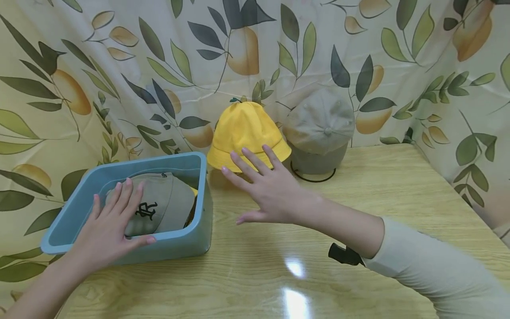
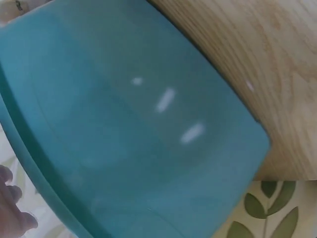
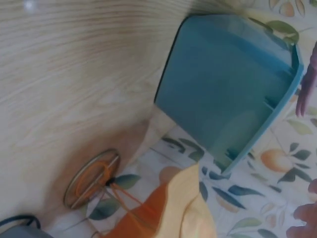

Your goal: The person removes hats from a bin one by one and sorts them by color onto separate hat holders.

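Note:
My left hand is spread over the front rim of a blue plastic bin, its fingers overlapping a grey-green cap with a black embroidered letter inside. Fingertips of that hand show beyond the bin's rim in the left wrist view. Fingers spread wide and holding nothing, my right hand hovers in front of a yellow bucket hat. To the right of that hat, a grey-beige cap sits on a stand. The right wrist view shows the yellow hat from below on its wire stand.
A round wire base carries the yellow hat. The light wood table runs back to a leaf-and-fruit patterned curtain. Something yellow peeks out beside the cap inside the bin. A black strap-on device sits at the right wrist.

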`<state>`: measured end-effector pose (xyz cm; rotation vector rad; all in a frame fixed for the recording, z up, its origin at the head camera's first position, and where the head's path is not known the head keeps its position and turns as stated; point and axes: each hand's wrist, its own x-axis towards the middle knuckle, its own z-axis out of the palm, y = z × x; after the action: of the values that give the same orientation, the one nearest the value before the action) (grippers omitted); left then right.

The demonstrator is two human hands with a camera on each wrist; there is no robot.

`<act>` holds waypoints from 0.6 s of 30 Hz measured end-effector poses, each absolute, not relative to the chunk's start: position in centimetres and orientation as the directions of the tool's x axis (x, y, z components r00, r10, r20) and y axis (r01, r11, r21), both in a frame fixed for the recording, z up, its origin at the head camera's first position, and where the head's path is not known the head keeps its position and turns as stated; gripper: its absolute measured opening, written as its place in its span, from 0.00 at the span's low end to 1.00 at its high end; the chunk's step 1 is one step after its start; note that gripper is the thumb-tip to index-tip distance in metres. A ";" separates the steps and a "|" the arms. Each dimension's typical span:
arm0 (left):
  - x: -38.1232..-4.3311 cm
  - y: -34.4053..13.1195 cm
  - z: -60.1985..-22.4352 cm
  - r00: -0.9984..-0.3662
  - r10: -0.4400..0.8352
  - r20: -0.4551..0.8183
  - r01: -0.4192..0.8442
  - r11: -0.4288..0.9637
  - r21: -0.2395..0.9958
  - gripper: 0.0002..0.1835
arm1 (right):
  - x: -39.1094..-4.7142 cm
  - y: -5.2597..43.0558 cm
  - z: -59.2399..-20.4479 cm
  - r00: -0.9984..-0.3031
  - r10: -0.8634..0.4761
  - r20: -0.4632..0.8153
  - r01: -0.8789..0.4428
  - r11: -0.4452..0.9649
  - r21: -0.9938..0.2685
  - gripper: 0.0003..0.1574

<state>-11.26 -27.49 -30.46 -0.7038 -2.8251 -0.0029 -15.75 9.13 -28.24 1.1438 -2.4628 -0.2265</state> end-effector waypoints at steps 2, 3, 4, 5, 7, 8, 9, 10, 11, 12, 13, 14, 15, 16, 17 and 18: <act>-11.0 -28.0 -30.7 -0.872 0.444 0.207 0.443 0.895 -0.053 0.59 | -15.7 8.7 -28.4 -0.585 -0.762 0.278 -0.700 0.647 0.303 0.60; -10.9 -28.3 -30.8 -0.879 0.433 0.201 0.432 0.900 -0.051 0.59 | -15.7 8.5 -28.4 -0.588 -0.764 0.267 -0.704 0.646 0.296 0.60; -10.9 -28.5 -30.9 -0.883 0.425 0.200 0.425 0.904 -0.048 0.59 | -15.7 8.3 -28.5 -0.591 -0.764 0.258 -0.706 0.645 0.292 0.60; -10.8 -28.8 -31.0 -0.885 0.419 0.201 0.419 0.907 -0.044 0.59 | -15.7 8.1 -28.7 -0.593 -0.765 0.251 -0.708 0.644 0.289 0.60; -10.7 -29.3 -31.2 -0.889 0.409 0.205 0.411 0.911 -0.035 0.59 | -15.7 7.6 -29.0 -0.590 -0.769 0.245 -0.712 0.639 0.290 0.61; -10.6 -29.5 -31.3 -0.890 0.405 0.210 0.408 0.912 -0.031 0.59 | -15.7 7.4 -29.1 -0.590 -0.770 0.243 -0.713 0.638 0.291 0.61; -10.6 -29.8 -31.4 -0.891 0.401 0.213 0.405 0.914 -0.029 0.59 | -15.7 7.2 -29.3 -0.583 -0.773 0.249 -0.716 0.634 0.292 0.61; -10.5 -30.1 -31.5 -0.891 0.399 0.217 0.403 0.915 -0.029 0.58 | -15.8 7.0 -29.5 -0.573 -0.778 0.258 -0.720 0.629 0.295 0.61; -10.5 -30.4 -31.6 -0.893 0.394 0.217 0.397 0.917 -0.032 0.58 | -15.8 6.8 -29.6 -0.567 -0.781 0.262 -0.723 0.624 0.295 0.61; -10.4 -30.7 -31.7 -0.895 0.388 0.218 0.391 0.920 -0.031 0.58 | -15.8 6.6 -29.7 -0.560 -0.784 0.266 -0.726 0.620 0.297 0.61; -10.4 -31.1 -31.8 -0.898 0.383 0.217 0.387 0.922 -0.028 0.58 | -15.8 6.3 -29.8 -0.556 -0.786 0.269 -0.730 0.617 0.294 0.60; -10.4 -31.4 -31.9 -0.901 0.376 0.217 0.380 0.925 -0.022 0.58 | -15.8 6.1 -29.9 -0.553 -0.788 0.270 -0.733 0.614 0.292 0.60; -10.3 -31.8 -32.0 -0.904 0.367 0.219 0.373 0.928 -0.017 0.58 | -15.8 5.8 -30.0 -0.549 -0.791 0.270 -0.736 0.611 0.292 0.60; -10.3 -32.2 -32.1 -0.907 0.360 0.219 0.367 0.930 -0.008 0.58 | -15.8 5.5 -30.1 -0.550 -0.792 0.265 -0.737 0.610 0.292 0.60; -10.3 -32.6 -32.3 -0.910 0.353 0.219 0.362 0.932 0.002 0.57 | -15.8 5.2 -30.1 -0.558 -0.791 0.253 -0.737 0.612 0.288 0.61; -10.2 -33.0 -32.4 -0.913 0.346 0.217 0.356 0.934 0.009 0.57 | -15.8 4.8 -30.1 -0.564 -0.790 0.241 -0.740 0.613 0.276 0.61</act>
<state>-10.25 -32.97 -32.40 -0.5284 -2.8788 -0.0707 -15.82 4.83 -30.15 1.2317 -2.5015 -0.2046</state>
